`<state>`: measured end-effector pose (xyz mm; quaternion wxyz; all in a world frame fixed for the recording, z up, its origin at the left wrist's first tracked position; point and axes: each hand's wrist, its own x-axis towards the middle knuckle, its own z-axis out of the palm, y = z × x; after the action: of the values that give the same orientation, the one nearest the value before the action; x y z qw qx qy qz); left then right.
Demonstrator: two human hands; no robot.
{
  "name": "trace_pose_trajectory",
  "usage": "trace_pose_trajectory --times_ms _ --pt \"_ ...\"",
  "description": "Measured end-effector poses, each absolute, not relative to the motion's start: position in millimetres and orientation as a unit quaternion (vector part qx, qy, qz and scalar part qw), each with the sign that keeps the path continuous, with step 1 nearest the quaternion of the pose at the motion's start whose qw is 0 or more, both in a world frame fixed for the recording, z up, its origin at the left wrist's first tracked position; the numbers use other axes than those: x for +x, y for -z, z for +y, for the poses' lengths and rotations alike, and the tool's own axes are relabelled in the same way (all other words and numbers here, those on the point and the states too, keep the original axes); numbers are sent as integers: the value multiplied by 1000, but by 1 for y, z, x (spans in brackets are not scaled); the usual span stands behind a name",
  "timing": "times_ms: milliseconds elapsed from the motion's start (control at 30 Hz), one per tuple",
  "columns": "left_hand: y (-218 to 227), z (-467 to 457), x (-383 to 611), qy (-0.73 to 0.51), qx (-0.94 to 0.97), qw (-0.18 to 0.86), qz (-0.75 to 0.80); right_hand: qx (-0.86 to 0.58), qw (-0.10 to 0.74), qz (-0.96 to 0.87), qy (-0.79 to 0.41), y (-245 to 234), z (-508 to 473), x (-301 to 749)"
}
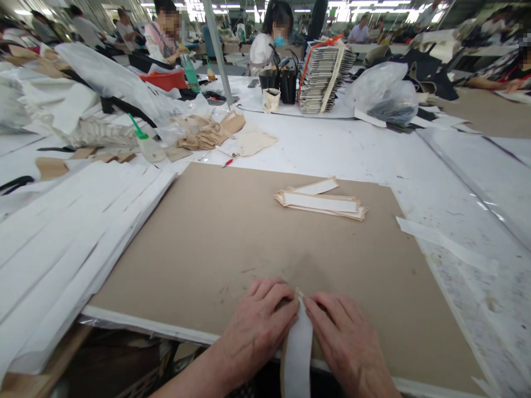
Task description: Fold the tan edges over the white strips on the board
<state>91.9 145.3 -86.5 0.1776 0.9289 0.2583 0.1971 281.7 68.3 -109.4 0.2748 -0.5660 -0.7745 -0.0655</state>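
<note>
Between my two hands a long strip with a white face and tan edges (299, 348) runs from the board over its front edge. My left hand (259, 320) pinches the strip's far end from the left, thumb and fingers pressed together. From the right, my right hand (344, 337) pinches the same end, its fingertips close to the left ones. Both hands rest on the brown board (232, 237). Farther back on the board lies a small loose pile of similar white and tan strips (323, 203).
Long white sheets (74, 232) are stacked at the left. Behind the board lie a red pen (228, 162), a green-capped bottle (147, 143) and tan pieces (207, 131). A tied stack (323, 77) and a plastic bag (385, 94) stand farther back. Other people work beyond.
</note>
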Motion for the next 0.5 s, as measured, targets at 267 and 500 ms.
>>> trace_pose_trajectory --times_ms 267,500 --pt "86 143 92 -195 930 173 259 -587 249 -766 85 102 66 274" --pt "83 143 92 -186 931 178 260 -599 296 -742 56 100 64 272"
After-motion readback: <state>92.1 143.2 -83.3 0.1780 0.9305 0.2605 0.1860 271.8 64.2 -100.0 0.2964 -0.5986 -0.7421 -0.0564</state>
